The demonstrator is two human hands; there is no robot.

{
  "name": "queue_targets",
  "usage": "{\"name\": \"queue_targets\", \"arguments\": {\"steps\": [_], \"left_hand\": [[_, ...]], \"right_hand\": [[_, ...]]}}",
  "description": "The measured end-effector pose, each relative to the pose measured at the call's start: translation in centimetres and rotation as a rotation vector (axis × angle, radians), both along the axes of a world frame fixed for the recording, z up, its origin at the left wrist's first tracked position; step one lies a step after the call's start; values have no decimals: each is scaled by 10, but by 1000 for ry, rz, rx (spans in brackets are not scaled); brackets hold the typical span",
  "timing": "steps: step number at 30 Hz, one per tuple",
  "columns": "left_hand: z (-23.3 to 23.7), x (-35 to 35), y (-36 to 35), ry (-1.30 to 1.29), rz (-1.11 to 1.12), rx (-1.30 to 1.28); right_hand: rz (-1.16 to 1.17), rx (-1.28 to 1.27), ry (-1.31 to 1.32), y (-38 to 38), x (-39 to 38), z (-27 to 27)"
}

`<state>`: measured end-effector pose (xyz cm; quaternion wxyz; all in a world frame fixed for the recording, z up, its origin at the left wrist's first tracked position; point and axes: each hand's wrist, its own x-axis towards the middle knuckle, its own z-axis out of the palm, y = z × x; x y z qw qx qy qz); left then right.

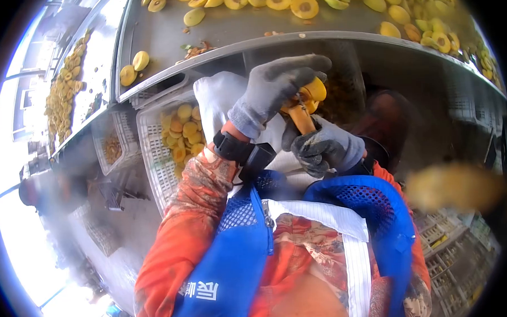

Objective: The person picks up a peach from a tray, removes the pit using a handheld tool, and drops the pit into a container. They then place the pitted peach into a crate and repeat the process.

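In front of chest: yellow fruit (315,91) gripped by closed fingers of gloved left hand (273,88); wooden-handled tool (301,119) clasped in right hand (327,149), tip set against fruit. This piece judged mid-cut. Many halved fruits (304,6) already spread on steel surface (232,30); white crate (159,181) still part-filled.

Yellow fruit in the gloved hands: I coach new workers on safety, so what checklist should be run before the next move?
1. Gloves on left hand and right hand: ok.
2. Left hand closed on the yellow fruit: ok.
3. Right hand closed on the tool handle: ok.
4. Tool's working end clear of fingers: cannot tell, hidden.
5. Crate holding fruit beside the left arm: ok.
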<state>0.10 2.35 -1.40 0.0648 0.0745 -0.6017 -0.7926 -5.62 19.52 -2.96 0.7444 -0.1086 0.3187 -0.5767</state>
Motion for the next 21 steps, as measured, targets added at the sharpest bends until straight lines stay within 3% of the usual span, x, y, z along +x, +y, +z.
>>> {"name": "queue_targets", "arguments": {"steps": [2, 3, 4, 5, 6, 7, 8, 9, 10, 11, 13, 15, 16, 18, 19, 20, 21], "left_hand": [[-24, -4, -6, 50, 113, 174], [-51, -7, -11, 92, 330, 358], [-43, 2, -23, 43, 368, 318], [-31, 21, -41, -8, 405, 278], [-24, 46, -60, 7, 427, 200], [-17, 72, -80, -20, 423, -149], [-9, 99, -99, -53, 448, -497], [0, 125, -120, -141, 421, -1114], [-19, 164, -150, -417, 333, -885], [-24, 179, -167, -677, 241, -641], [-11, 171, -205, -1012, -312, -1656], [-8, 121, -234, -804, 429, -1115], [-19, 90, -260, -519, 277, -1764], [-69, 15, -320, -365, 570, -1064], [-50, -32, -294, -496, 580, -893], [-73, -60, -318, -464, 546, -1156], [-77, -87, -315, -651, 535, -1295]], "right_hand": [[7, -65, -45, -5, -1, 10], [22, -101, -69, -8, -3, 15], [50, 49, 143, -5, -9, 27], [-40, -45, -10, 2, -12, 15], [-95, 9, 140, 6, -16, 5], [-151, 62, 289, 8, -21, -7], [-236, 37, 788, 9, -23, -36], [-319, 4, 1281, 9, -23, -59], [133, 548, 1760, 9, -25, -56], [96, 534, 1685, 10, -26, -60], [34, 511, 1543, 10, -34, -69], [34, 534, 1514, 0, -36, -68], [55, 539, 1524, -6, -40, -68], [82, 551, 1507, -16, -45, -67], [77, 537, 1507, -18, -48, -69], [71, 524, 1508, -18, -49, -72], [63, 513, 1510, -19, -51, -74]]}}
